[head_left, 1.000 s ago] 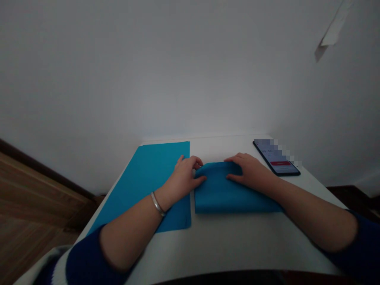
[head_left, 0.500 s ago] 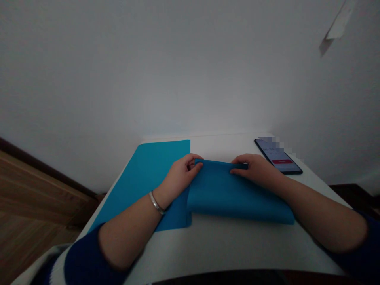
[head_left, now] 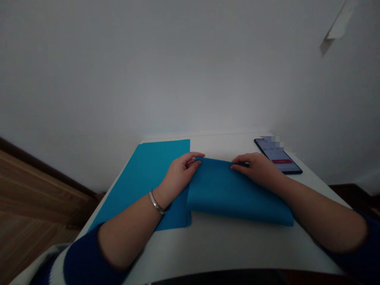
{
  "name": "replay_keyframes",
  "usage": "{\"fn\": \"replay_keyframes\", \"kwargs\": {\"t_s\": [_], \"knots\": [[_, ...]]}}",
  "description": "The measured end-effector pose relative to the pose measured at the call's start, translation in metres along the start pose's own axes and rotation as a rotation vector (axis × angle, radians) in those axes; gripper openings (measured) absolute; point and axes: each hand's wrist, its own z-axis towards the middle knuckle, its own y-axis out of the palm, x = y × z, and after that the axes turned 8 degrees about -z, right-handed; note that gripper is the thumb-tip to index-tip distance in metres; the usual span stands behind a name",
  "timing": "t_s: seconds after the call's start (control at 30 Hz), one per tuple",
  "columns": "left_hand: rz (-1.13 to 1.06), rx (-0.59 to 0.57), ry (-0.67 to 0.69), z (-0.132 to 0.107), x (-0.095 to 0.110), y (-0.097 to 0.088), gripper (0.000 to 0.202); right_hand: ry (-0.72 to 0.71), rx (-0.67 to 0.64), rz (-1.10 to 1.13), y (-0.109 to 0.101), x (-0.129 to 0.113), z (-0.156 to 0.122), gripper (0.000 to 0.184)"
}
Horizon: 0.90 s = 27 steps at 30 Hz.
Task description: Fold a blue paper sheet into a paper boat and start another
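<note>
A blue sheet of paper point(head_left: 231, 194) lies folded over on the white table point(head_left: 225, 249), its far edge raised. My left hand point(head_left: 179, 174) pinches the far left corner of that edge between thumb and fingers. My right hand point(head_left: 258, 168) pinches the far right part of the same edge. A second, flat blue sheet point(head_left: 148, 174) lies to the left, partly under my left wrist, which wears a silver bangle point(head_left: 156, 202).
A black phone point(head_left: 277, 156) with a lit screen lies at the table's far right corner. A white wall stands right behind the table. Wooden floor shows at the left. A strip of paper point(head_left: 337, 25) hangs on the wall at top right.
Both hands went from pressing flat on the folded sheet to pinching its far edge and lifting it. The sheet now spreads wider toward me and overlaps the left sheet.
</note>
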Motion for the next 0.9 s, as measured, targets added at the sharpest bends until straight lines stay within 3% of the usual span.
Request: {"fn": "replay_keyframes", "kwargs": {"t_s": [0.37,0.73,0.9], "knots": [[0.105,0.046,0.036,-0.001,0.003,-0.001,0.025,0.011,0.016,0.07,0.001,-0.003,-0.002,0.019],[-0.211,0.175,-0.087,0.002,0.003,-0.001,0.024,0.037,0.141,0.064,0.003,0.004,-0.004,0.025],[-0.237,0.211,-0.099,0.003,-0.003,-0.003,0.027,0.088,0.183,0.109,0.005,0.013,-0.006,0.025]]}}
